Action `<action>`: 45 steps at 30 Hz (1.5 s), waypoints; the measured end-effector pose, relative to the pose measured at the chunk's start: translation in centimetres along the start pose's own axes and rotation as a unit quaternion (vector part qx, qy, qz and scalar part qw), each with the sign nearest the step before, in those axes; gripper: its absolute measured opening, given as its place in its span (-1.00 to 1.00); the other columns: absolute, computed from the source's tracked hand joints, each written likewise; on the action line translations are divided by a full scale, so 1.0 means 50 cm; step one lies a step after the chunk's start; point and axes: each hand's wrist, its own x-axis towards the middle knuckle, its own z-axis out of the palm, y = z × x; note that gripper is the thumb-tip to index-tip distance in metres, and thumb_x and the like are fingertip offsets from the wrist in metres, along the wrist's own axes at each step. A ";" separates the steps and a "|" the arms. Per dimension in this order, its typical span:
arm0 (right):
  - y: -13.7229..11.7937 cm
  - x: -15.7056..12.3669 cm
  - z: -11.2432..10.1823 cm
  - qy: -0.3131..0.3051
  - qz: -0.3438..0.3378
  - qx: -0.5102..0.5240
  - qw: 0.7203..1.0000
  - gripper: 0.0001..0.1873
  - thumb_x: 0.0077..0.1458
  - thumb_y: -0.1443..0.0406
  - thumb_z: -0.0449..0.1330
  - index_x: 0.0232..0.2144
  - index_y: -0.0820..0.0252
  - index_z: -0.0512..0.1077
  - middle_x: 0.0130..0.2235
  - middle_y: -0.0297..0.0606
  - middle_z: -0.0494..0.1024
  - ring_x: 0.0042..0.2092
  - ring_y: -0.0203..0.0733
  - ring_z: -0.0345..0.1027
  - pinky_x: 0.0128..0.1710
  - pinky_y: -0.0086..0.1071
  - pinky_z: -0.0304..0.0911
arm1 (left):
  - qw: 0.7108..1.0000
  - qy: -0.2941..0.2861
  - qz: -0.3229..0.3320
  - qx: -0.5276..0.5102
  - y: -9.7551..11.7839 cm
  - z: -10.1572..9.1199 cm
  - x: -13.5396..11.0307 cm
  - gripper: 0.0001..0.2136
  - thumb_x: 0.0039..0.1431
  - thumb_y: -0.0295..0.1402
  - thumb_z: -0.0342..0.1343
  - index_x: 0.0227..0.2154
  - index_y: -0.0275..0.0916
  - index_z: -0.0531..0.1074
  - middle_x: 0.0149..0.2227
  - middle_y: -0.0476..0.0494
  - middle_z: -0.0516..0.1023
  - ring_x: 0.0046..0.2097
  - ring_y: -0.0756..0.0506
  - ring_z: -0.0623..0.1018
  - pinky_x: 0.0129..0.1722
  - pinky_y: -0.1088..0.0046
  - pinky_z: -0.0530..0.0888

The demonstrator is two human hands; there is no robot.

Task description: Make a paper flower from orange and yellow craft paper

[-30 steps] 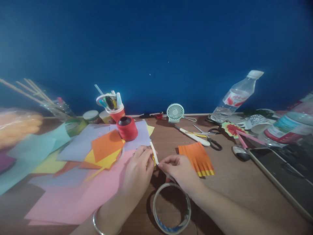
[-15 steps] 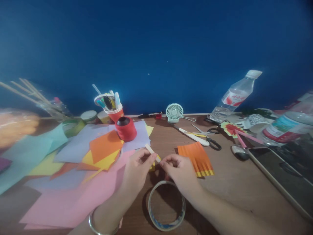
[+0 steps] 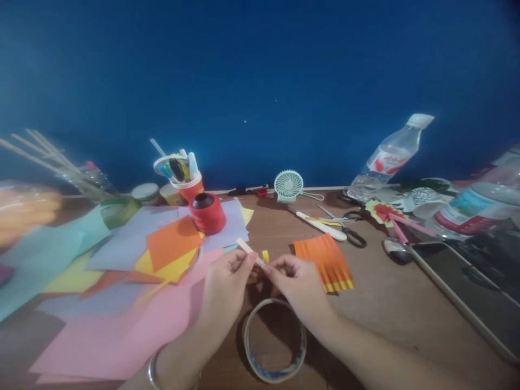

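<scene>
Between my two hands stretches a short cream-white strip of tape (image 3: pixel 245 247). My left hand (image 3: pixel 229 279) pinches it between thumb and forefinger, with one end sticking out up and to the left. My right hand (image 3: pixel 294 279) is closed at its lower end, fingertips pressed together close to the left thumb. A small yellow paper piece (image 3: pixel 265 255) shows just behind the fingers. Below the hands a roll of tape (image 3: pixel 247 338) lies on the table. To the right of my right hand is a pleated orange paper (image 3: pixel 319 254) with a yellow edge.
Coloured paper sheets (image 3: pixel 89 341) cover the left side, with a red thread spool (image 3: pixel 213 216) on them. Scissors (image 3: pixel 353 235), a white-handled knife (image 3: pixel 320 226) and a small fan (image 3: pixel 288 186) lie beyond. A phone-like dark slab (image 3: pixel 463 292), mouse (image 3: pixel 397 251) and tilted bottle (image 3: pixel 390 160) are right.
The strip's free end has moved slightly left and down, and the yellow piece behind the fingers shows more clearly. Both hands keep their pinch. The whole view has shifted a little.
</scene>
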 end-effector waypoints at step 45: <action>0.006 -0.004 -0.002 0.008 -0.027 -0.001 1.000 -0.82 -0.13 0.26 0.18 -0.65 0.25 0.35 -0.69 -0.39 0.38 -0.64 -0.36 0.20 -0.64 -0.52 0.07 | 0.999 -0.006 0.041 -0.004 -0.004 -0.002 0.002 -0.76 0.09 -0.20 -0.02 -0.50 -0.25 0.39 -0.53 -0.02 0.46 -0.45 -0.01 0.45 -0.45 0.52 0.36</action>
